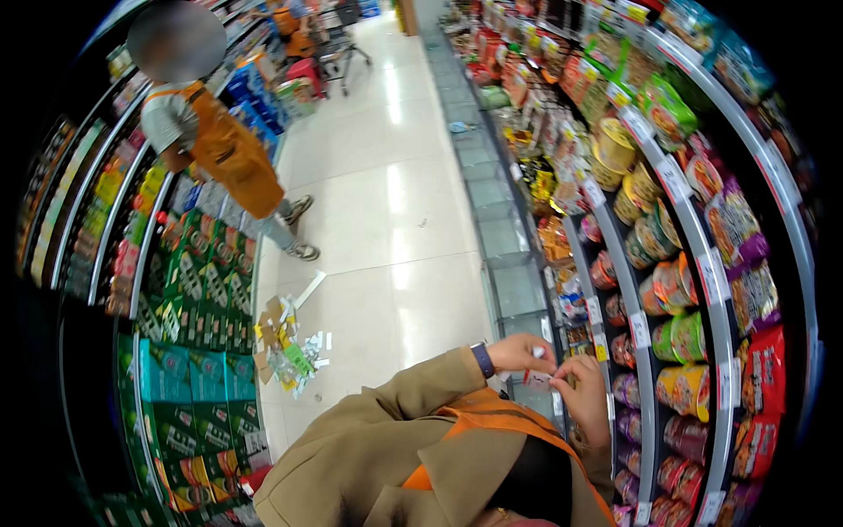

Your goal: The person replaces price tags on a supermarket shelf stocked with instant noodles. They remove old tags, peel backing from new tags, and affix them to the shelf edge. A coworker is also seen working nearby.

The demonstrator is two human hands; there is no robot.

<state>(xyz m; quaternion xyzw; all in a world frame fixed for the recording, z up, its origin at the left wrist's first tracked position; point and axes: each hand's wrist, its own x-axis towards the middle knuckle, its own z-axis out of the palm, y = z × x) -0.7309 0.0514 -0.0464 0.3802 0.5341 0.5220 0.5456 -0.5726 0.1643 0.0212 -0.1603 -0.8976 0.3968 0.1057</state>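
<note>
My left hand, with a dark watch on the wrist, is in front of the shelf at the lower right. A small white item shows at its fingers, too small to name. Close beside it, my right hand has its thumb and fingertips pinched together. Between the two hands is a small white and red tag, which both seem to hold by its edges. Shelf rails with white price labels and rows of instant noodle cups stand just to the right of my hands.
Paper and cardboard scraps lie on the tile floor. A person in an orange apron stands by the left shelves. Stacked green drink cartons line that side. A shopping cart and another person are farther along.
</note>
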